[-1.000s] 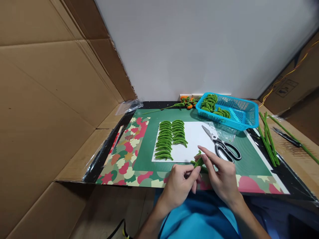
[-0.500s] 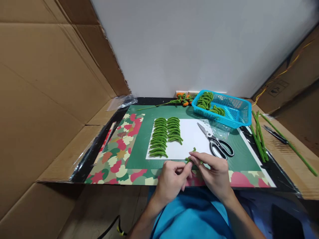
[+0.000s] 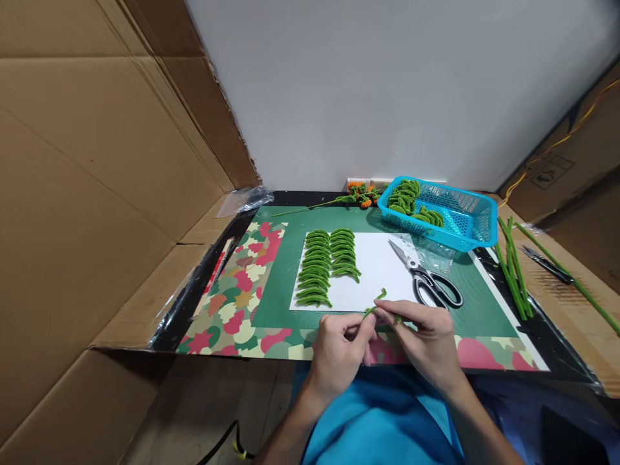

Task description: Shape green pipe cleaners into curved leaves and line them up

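Close to the mat's front edge, my left hand (image 3: 341, 342) and my right hand (image 3: 426, 336) pinch a short green pipe cleaner (image 3: 382, 294) between thumbs and fingertips. Part of it is hidden by the fingers; one end sticks up past them and a bit of green shows under the right fingers. Behind them lies a white paper sheet (image 3: 378, 261). Curved green pipe cleaner pieces (image 3: 314, 268) are laid on it in a left column, with a shorter column (image 3: 343, 255) alongside. Scissors (image 3: 426, 278) with black and grey handles rest partly open beyond my right hand.
A blue plastic basket (image 3: 472, 242) at the back right holds green pieces. Orange pipe cleaner flowers (image 3: 361, 192) lie beside it. Green stems (image 3: 514, 271) and a dark-handled tool (image 3: 549, 266) are at the right. Cardboard (image 3: 97, 161) walls the left side.
The whole view has shifted slightly, so things appear further right. Both hands keep their pinch on the green pipe cleaner, and its free end shows a little more past the fingertips.
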Motion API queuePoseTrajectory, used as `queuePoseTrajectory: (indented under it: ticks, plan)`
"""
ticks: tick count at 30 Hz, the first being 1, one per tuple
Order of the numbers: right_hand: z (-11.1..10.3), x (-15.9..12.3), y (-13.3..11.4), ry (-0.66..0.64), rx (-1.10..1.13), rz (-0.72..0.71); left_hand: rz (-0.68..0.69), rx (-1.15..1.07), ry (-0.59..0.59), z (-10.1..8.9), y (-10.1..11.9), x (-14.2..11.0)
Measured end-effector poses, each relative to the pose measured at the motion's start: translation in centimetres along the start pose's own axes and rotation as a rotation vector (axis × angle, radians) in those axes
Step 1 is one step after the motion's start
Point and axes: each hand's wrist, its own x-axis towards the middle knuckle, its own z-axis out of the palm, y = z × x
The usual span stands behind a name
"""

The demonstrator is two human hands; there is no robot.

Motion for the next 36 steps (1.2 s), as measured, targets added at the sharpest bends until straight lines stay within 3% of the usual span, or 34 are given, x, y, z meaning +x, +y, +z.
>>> queuePoseTrajectory:
  ticks: [3, 7, 15, 24, 28, 36]
  plan:
    - [-0.3, 0.1, -0.2, 0.035, 0.053, 0.146, 0.018, 0.012, 0.017, 0.0, 0.0, 0.1]
    - [-0.7, 0.3, -0.6, 0.08, 0.144, 0.208, 0.049, 0.039, 0.045, 0.1, 0.0, 0.1]
    - [-1.4, 0.5, -0.9, -0.001, 0.328, 0.322, 0.124, 0.097, 0.034, 0.0, 0.1, -0.2]
    - [-0.9, 0.4, -0.6, -0.041, 0.093, 0.194, 0.152, 0.133, 0.009, 0.0, 0.3, 0.2]
    - [-1.1, 0.3, -0.3, -0.064, 0.043, 0.131, 0.167, 0.148, 0.055, 0.0, 0.4, 0.2]
    - [-0.4, -0.4, -0.2, 0.054, -0.165, -0.034, 0.134, 0.195, 0.104, 0.4, 0.3, 0.1]
